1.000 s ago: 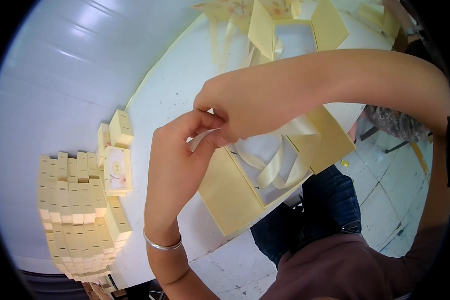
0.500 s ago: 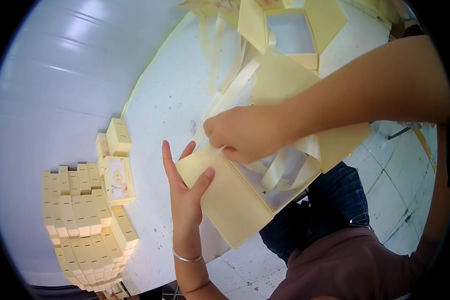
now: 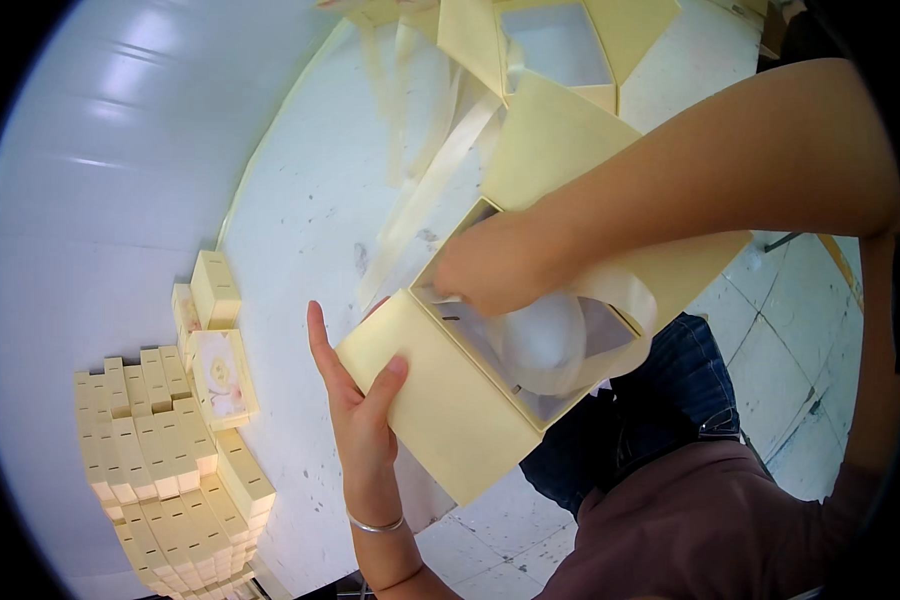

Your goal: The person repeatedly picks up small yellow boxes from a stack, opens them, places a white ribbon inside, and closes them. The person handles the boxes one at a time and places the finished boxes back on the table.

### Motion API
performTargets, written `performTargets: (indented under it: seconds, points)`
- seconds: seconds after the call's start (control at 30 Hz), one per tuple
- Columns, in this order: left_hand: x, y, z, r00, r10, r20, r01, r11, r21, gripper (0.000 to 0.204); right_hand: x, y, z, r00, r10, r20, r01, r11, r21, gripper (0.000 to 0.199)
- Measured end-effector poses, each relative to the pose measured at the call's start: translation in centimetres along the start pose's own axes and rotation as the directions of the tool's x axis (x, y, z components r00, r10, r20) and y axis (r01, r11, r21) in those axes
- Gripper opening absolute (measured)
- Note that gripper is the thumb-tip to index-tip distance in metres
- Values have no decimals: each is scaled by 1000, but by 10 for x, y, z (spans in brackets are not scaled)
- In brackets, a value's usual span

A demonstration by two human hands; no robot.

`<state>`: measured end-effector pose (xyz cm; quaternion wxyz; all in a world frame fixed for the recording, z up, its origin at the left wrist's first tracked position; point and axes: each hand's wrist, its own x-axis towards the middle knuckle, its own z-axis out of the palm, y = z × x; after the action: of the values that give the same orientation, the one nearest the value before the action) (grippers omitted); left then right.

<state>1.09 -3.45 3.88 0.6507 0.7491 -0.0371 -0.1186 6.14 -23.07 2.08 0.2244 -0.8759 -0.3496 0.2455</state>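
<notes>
A cream gift box (image 3: 625,345) lies opened on the table's near edge, its flaps spread to the sides. My left hand (image 3: 370,405) grips the left flap (image 3: 460,430), thumb on top and some fingers hidden beneath it. Inside the box, my closed right hand (image 3: 510,265) is down against the inner wall, near a dark slit. Its fingertips are mostly hidden, and they appear to pinch a white ribbon (image 3: 630,290), whose blurred loop hangs across the box's grey interior. Another pale ribbon strip (image 3: 435,190) runs over the table beyond the box.
Another opened cream box (image 3: 560,45) stands at the far side, with more ribbons beside it. Stacks of small cream boxes (image 3: 160,440) line the table's left, beside a box with a flower print (image 3: 220,370). The white table (image 3: 300,200) has dark specks.
My right hand has moved lower into the box, taking ribbon with it; the ribbon loop now swings, blurred. My left hand keeps its hold on the flap. The view has shifted slightly.
</notes>
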Motion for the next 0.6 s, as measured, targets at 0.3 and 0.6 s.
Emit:
performTargets:
  seconds: [0.3, 0.6]
  points:
    - [-2, 8, 4, 996, -85, -30, 85, 996, 4, 83, 0, -3, -22, 989, 65, 130, -66, 998, 4, 20]
    - [0, 5, 6, 996, -74, -39, 75, 997, 1, 82, -10, -1, -14, 1000, 6, 23, -2, 987, -160, 14]
